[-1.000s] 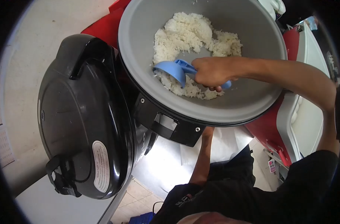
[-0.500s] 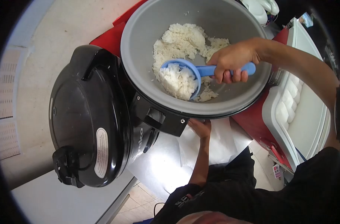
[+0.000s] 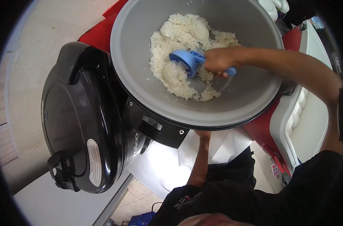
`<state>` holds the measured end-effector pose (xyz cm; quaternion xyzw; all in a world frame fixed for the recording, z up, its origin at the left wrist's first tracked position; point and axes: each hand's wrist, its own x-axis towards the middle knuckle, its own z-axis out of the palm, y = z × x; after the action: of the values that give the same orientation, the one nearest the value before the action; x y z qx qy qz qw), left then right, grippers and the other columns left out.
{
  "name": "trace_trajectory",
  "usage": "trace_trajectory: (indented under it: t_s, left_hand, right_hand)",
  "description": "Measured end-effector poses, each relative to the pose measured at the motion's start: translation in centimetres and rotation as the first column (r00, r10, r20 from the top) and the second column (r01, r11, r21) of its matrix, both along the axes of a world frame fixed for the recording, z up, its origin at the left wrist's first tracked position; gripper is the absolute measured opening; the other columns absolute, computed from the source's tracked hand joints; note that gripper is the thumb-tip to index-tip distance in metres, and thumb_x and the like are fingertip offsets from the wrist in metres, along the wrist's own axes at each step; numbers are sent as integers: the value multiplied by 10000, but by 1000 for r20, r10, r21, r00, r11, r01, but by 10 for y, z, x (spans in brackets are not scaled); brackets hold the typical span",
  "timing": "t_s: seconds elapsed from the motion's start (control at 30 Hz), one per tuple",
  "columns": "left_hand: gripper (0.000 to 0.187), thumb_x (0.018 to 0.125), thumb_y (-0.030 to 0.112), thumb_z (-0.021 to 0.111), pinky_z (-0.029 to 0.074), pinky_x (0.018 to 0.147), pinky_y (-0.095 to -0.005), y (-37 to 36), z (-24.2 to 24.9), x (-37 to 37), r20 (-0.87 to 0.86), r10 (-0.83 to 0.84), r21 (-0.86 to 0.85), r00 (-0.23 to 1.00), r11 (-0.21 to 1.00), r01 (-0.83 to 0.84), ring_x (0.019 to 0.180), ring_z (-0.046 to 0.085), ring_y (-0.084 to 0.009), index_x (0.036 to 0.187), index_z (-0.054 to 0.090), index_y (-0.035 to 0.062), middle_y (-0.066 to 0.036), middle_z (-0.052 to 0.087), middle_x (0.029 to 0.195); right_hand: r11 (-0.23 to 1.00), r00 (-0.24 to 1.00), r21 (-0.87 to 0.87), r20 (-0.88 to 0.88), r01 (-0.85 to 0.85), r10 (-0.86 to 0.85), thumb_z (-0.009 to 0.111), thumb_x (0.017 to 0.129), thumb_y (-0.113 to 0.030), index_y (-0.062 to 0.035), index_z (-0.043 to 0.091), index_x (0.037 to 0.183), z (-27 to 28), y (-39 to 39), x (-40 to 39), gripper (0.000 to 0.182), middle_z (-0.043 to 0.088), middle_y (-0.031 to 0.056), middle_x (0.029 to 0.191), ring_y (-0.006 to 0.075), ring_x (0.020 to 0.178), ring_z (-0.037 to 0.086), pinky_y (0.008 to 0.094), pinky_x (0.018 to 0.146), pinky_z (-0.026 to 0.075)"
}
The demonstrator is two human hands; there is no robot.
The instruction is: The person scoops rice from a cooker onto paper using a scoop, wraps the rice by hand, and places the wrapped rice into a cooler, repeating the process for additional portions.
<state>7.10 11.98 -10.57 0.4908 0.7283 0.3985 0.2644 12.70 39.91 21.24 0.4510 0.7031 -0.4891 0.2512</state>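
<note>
My right hand (image 3: 222,60) is closed around the handle of a blue rice scoop (image 3: 184,59) inside a large grey pot (image 3: 135,64). The scoop's bowl is tipped over and touches the mound of white rice (image 3: 184,32), its back facing up. More rice is spread over the pot's bottom, with loose grains on the wall. My left hand (image 3: 203,133) is mostly under the near side of the pot's rim, and its fingers are hidden there. Whether it grips the pot cannot be seen.
Left of the pot stands a black rice cooker with its lid (image 3: 71,113) closed. A black side handle (image 3: 156,128) sticks out below the pot's rim. On the right is an open red and white cooler (image 3: 310,124). A shiny metal surface (image 3: 156,165) lies below.
The scoop, earlier full of rice and facing up, has turned over and its rice now lies on the mound. My left hand is more hidden under the rim. The view has shifted slightly.
</note>
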Motion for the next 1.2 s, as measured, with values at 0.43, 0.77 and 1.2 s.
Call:
trace_trajectory:
  t_s: [0.43, 0.77, 1.2]
  left_hand:
    - [558, 677, 273, 761, 357, 900, -486, 39, 76, -3, -154, 99, 179, 983, 981, -70, 1117, 445, -399, 1143, 538, 61, -197, 512, 1179]
    - [578, 722, 188, 663, 333, 915, -483, 49, 100, -3, -45, 332, 385, 942, 876, -290, 1047, 424, -429, 1162, 392, -74, -275, 452, 1087]
    - [146, 751, 87, 542, 488, 695, -464, 27, 99, -6, -337, -346, 127, 876, 905, 406, 765, 591, -359, 857, 575, -8, -206, 596, 833]
  right_hand:
    - [829, 864, -368, -117, 421, -490, 398, 762, -19, -5, 420, 685, 34, -42, -56, 81, 406, 30, 611, 100, 454, 386, 232, 356, 331]
    - [667, 716, -591, -203, 454, -668, 484, 881, -126, -47, 426, 839, 100, -46, -9, 107, 369, -47, 622, 12, 417, 305, 172, 317, 253]
    - [431, -181, -902, -421, -23, -889, 353, 977, -237, 28, 394, 1023, 165, -115, -68, 273, 407, 22, 702, 57, 494, 363, 174, 393, 309]
